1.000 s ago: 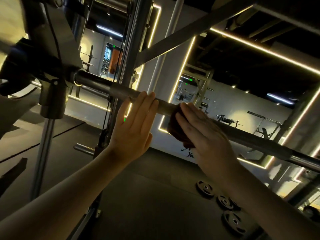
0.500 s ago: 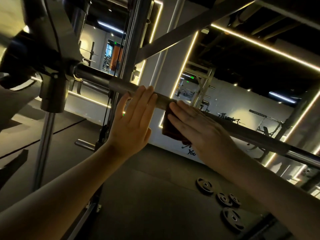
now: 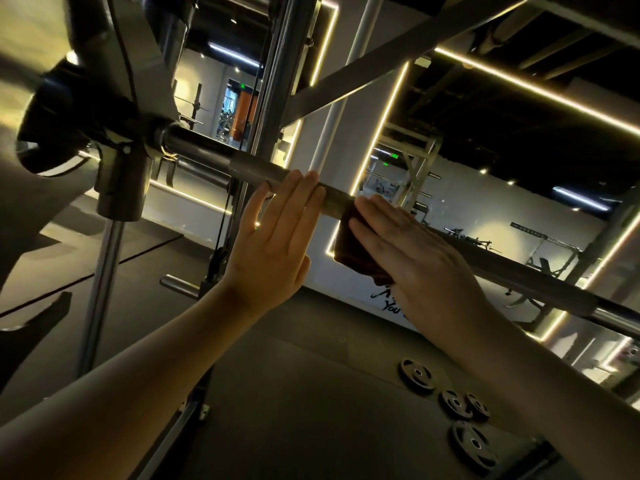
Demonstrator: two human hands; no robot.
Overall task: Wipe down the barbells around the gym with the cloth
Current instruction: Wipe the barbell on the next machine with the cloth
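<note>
The barbell (image 3: 256,168) slants from 10 to 4 o'clock. Left grip (image 3: 273,244) is released, straight fingers against it. At its 3 o'clock, the right grip (image 3: 415,261), flat and released, presses the cloth (image 3: 349,251) onto the bar.

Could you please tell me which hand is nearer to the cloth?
Right. The right hand presses flat on the cloth against the barbell; the left hand touches the barbell beside it, clear of the cloth.
</note>
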